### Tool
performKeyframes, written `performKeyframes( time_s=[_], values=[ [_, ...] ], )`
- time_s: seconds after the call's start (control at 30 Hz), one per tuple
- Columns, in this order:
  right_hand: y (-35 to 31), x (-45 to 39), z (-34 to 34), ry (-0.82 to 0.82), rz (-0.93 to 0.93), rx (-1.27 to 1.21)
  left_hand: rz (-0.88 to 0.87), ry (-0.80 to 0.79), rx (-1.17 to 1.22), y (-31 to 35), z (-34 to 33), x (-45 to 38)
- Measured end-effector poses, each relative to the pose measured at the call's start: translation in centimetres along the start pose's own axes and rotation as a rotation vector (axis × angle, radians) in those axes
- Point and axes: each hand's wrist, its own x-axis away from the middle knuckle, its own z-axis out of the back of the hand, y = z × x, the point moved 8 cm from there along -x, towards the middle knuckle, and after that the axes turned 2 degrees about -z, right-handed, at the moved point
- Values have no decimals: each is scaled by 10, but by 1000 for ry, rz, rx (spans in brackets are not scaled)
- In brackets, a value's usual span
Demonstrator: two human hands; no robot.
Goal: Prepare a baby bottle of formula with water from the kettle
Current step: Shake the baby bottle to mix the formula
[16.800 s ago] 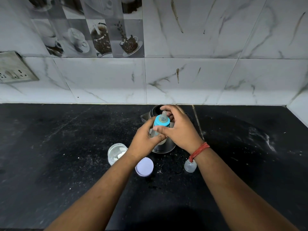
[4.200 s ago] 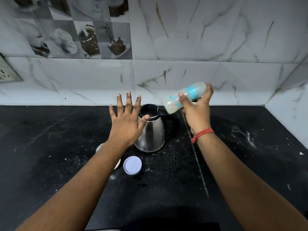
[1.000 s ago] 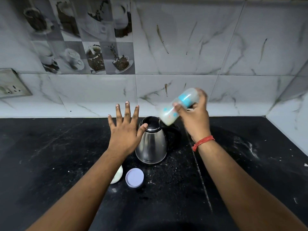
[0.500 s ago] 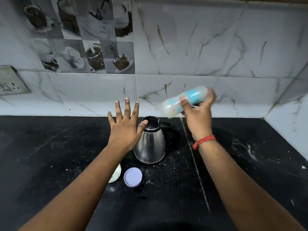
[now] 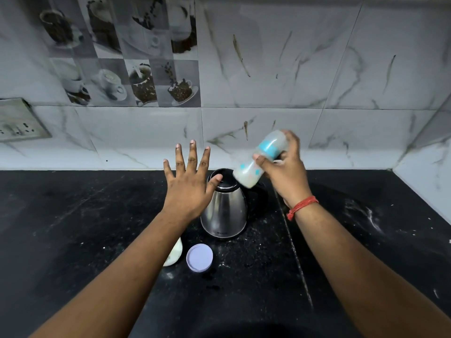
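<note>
Right hand (image 5: 285,176) fingers (image 5: 260,162) gripping tilted baby bottle (image 5: 260,159), above kettle (image 5: 224,206)

The baby bottle (image 5: 253,167) is milky white with a turquoise collar. The kettle (image 5: 225,211) is silver steel with a black lid. A lilac lid (image 5: 199,257) lies on the speckled black worktop (image 5: 73,215); the wall tiles (image 5: 292,69) are grey-veined white marble.
</note>
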Motion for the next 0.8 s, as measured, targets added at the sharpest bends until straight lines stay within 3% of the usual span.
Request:
performKeyframes(
  time_s=[0.07, 0.2, 0.3, 0.4, 0.5, 0.6, 0.7, 0.8],
  values=[
    [4, -4, 15, 140, 18, -147, 16, -8, 13, -1, -2, -1],
    [2, -3, -2, -55, -8, 19, 4, -17, -4, -1, -4, 0],
    [4, -5, 18, 170, 15, -143, 18, -26, 3, -1, -4, 0],
    [-1, -3, 0, -14, 17, 22, 1, -15, -11, -1, -3, 0],
    [4, -4, 12, 109, 33, -78, 14, -14, 19, -2, -3, -2],
    [1, -4, -4, -61, -4, 51, -1, -8, -4, 0, -1, -1],
    [3, -9, 13, 103, 27, -82, 12, -16, 16, -1, -3, -2],
    [-1, -10, 0, -53, 13, 37, 3, -17, 7, 0, -4, -2]
  ],
)
